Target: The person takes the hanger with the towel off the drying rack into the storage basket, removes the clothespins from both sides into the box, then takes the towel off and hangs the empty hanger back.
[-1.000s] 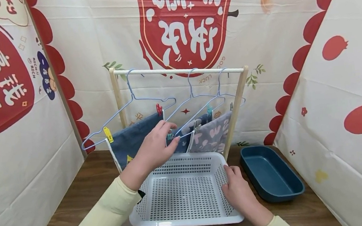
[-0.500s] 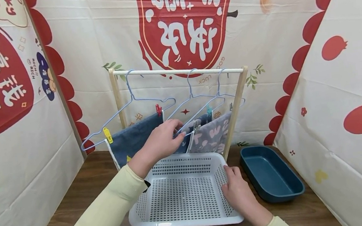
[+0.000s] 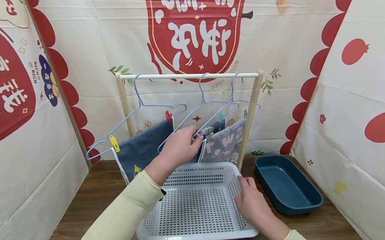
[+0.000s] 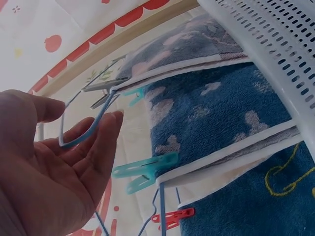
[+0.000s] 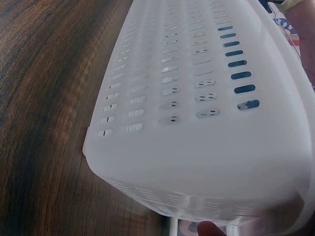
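My left hand (image 3: 181, 146) holds the near end of the rightmost blue wire hanger (image 3: 232, 93); in the left wrist view its thumb and curled fingers surround the wire corner (image 4: 86, 135). From that hanger hangs a grey patterned towel (image 3: 223, 146), clipped with a grey clothespin (image 4: 104, 87). Behind my left hand, a navy patterned towel (image 4: 206, 108) with teal clothespins (image 4: 147, 172) hangs on the middle hanger (image 3: 202, 92). My right hand (image 3: 256, 204) grips the right rim of a white perforated plastic basket (image 3: 197, 237). The right wrist view shows mostly the basket's outer side (image 5: 206, 157).
A wooden rack with a white rod (image 3: 174, 75) stands behind the basket. On its left hanger (image 3: 139, 102) hangs a dark blue towel (image 3: 142, 144) with yellow (image 3: 114, 143) and red (image 3: 168, 116) clothespins. A teal rectangular tray (image 3: 289, 182) sits right on the wooden table (image 3: 73, 220).
My left hand has moved to the right, and the near end of the rightmost hanger has shifted right with it. The middle hanger's near end now shows left of the hand. My right hand stays put.
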The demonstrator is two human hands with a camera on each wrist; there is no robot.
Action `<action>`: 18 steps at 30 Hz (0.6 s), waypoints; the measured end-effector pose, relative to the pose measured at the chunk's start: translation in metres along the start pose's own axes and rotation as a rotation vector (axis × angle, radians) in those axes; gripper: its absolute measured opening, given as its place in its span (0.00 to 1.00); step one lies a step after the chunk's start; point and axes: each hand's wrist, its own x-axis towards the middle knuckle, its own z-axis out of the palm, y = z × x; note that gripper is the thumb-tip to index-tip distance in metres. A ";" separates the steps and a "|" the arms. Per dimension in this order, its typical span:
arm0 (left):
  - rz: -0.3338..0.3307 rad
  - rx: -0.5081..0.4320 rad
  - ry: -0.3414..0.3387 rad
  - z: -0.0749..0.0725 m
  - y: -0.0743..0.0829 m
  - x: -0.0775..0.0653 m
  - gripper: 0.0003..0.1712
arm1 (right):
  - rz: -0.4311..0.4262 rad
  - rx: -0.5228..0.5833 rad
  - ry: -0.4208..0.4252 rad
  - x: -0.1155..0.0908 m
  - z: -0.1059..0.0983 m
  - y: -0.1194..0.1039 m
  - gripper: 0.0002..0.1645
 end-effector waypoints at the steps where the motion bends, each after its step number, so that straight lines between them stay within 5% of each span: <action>1: 0.000 -0.007 -0.007 0.001 0.000 0.001 0.11 | -0.001 -0.002 0.001 0.000 0.000 0.000 0.42; 18: -0.083 -0.139 -0.031 0.010 0.006 0.001 0.24 | -0.006 0.006 -0.004 -0.001 0.001 0.003 0.41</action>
